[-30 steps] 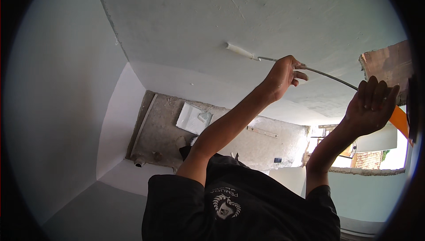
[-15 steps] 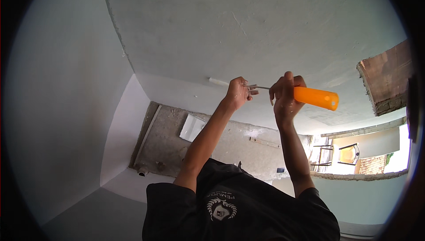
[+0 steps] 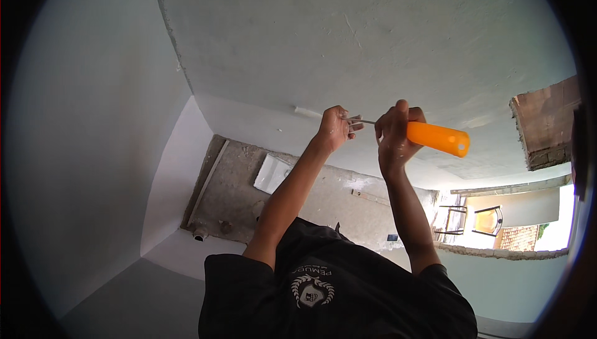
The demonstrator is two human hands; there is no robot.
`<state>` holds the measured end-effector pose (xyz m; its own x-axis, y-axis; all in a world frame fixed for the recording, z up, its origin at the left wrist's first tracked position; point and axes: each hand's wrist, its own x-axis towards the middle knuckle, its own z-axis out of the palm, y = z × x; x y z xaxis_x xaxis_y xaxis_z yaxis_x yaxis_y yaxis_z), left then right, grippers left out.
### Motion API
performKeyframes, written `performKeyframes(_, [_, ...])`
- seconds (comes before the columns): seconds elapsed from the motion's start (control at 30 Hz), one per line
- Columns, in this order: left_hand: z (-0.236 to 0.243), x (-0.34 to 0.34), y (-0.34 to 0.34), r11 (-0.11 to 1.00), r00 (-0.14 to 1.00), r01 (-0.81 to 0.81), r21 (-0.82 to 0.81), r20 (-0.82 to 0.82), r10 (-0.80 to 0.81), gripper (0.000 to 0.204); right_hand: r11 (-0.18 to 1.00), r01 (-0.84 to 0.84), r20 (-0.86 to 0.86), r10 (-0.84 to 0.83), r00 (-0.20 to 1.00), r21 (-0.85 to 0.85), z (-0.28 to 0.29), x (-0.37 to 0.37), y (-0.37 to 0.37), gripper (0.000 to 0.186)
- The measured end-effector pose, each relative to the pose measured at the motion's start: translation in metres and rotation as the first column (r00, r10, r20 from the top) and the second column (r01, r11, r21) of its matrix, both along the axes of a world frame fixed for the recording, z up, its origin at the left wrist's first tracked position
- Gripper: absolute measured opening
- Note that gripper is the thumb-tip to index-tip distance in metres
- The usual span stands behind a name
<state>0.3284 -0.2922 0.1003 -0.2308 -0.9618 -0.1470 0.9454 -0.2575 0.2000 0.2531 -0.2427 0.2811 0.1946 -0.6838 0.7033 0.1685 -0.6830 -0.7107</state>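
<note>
Since a second ago, the paint roller (image 3: 368,121) has been shifted down and leftward to mid-frame, and the hands have been brought closer together. Its metal rod (image 3: 365,120) is held loosely in the left hand (image 3: 336,129), fingers half curled; its orange handle (image 3: 440,140) is gripped by the right hand (image 3: 398,135), fingers closed. Its long axis is slanted slightly, the white sleeve (image 3: 306,112) pointed left.
</note>
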Motion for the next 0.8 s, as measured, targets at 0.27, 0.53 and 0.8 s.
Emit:
performKeyframes(0.27, [-0.031, 0.004, 0.003, 0.997, 0.999, -0.050, 0.065, 0.014, 0.050, 0.015, 0.996, 0.013, -0.059, -0.008, 0.998, 0.087, -0.025, 0.006, 0.006, 0.028])
performKeyframes(0.53, [0.094, 0.007, 0.041, 0.973, 0.991, -0.065, -0.222, 0.097, 0.089, 0.018, 0.997, 0.004, 0.128, 0.006, 0.992, -0.083, 0.081, -0.013, 0.043, 0.030])
performKeyframes(0.8, [-0.103, 0.036, 0.016, 0.995, 0.996, -0.075, 0.067, -0.035, 0.077, 0.021, 0.990, 0.000, -0.178, 0.025, 0.984, 0.142, -0.102, 0.028, 0.015, 0.027])
